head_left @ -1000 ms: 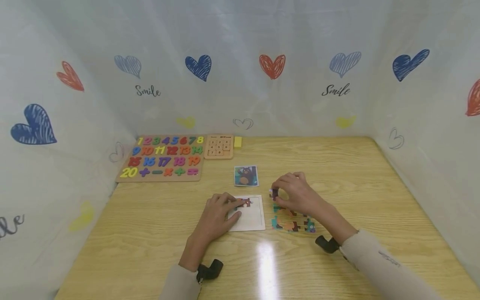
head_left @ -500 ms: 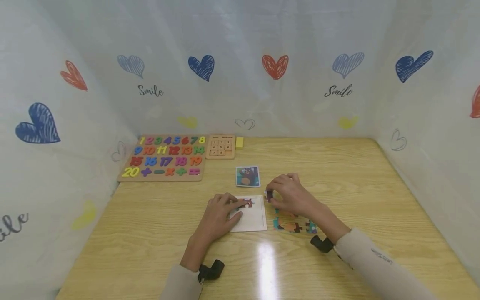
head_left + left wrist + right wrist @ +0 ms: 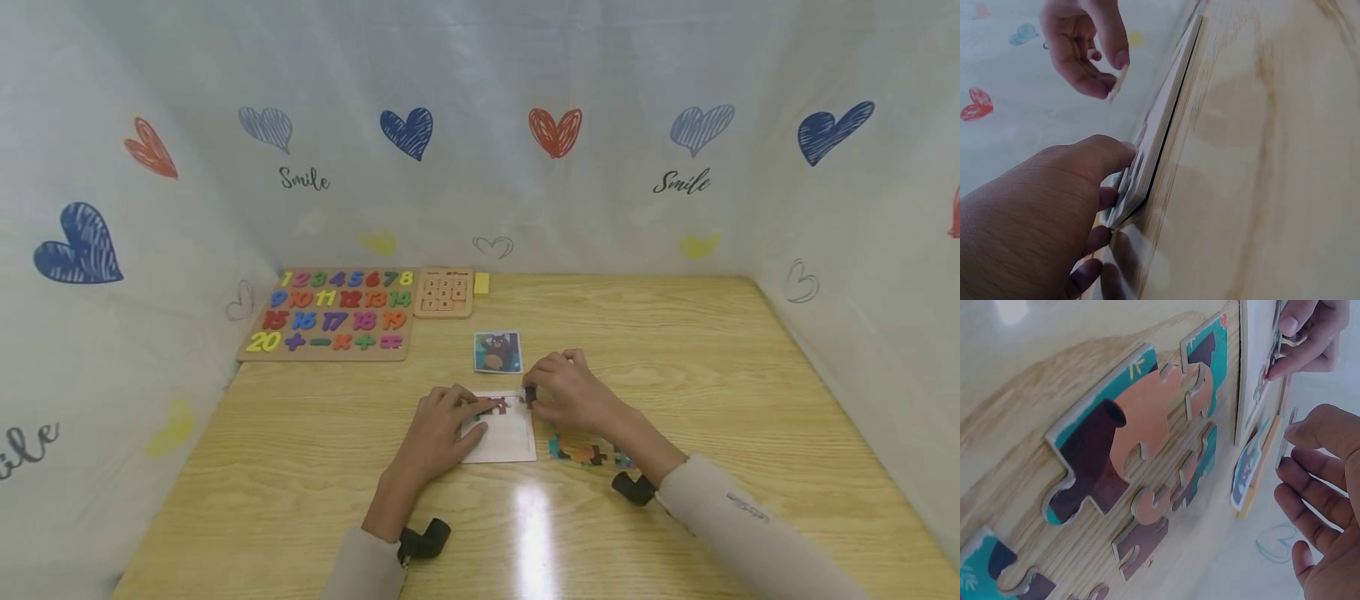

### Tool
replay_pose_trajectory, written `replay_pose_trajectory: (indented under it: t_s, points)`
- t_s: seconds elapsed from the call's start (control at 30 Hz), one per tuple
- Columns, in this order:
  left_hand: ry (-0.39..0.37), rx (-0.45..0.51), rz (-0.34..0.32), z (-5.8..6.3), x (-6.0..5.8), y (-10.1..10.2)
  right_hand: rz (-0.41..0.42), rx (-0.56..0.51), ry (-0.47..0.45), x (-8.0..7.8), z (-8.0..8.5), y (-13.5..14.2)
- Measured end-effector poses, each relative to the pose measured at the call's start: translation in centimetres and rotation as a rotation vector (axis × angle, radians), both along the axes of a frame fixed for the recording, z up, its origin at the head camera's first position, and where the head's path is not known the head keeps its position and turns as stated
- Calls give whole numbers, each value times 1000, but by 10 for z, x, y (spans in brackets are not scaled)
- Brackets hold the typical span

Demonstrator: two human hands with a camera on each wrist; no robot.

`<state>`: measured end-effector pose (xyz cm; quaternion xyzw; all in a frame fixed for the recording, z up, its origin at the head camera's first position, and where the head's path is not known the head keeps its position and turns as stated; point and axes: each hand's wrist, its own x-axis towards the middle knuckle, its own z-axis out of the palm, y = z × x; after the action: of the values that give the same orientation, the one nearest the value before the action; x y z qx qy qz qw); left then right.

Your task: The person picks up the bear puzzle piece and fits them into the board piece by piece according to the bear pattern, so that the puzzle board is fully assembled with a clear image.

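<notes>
My left hand (image 3: 435, 437) rests on the left side of a white puzzle board (image 3: 504, 442), its thumb and index finger touching the top. Beside the index fingertip, a few joined brown jigsaw pieces (image 3: 501, 406) lie along the board's upper edge; the hand partly hides them. Over the board's upper right corner, my right hand (image 3: 570, 392) pinches a dark jigsaw piece between thumb and fingers. That jigsaw piece (image 3: 1117, 82) appears edge-on, off the board, in the left wrist view. Several loose jigsaw pieces (image 3: 1097, 444) in teal, brown and orange lie on the table below the right hand.
A bear picture card (image 3: 498, 352) lies behind the board. Farther back are a colourful number board (image 3: 330, 315), a wooden sliding number puzzle (image 3: 443, 293) and a small yellow block (image 3: 482, 283). White curtains with hearts enclose the wooden table (image 3: 660, 333).
My right hand has moved left with the pinched jigsaw piece, from above the loose pieces to the board's upper right corner. The left hand stays on the board. The head view has shifted slightly.
</notes>
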<state>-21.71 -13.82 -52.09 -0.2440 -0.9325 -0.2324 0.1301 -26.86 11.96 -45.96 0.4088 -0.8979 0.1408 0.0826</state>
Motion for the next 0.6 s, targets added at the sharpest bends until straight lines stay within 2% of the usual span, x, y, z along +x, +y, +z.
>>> replay_pose_trajectory:
  t_s: [0.37, 0.6]
  points:
    - [0, 1, -4, 0, 0, -1, -5, 58, -52, -1, -5, -14]
    - [-58, -35, 14, 2, -1, 0, -3, 94, -48, -3, -10, -20]
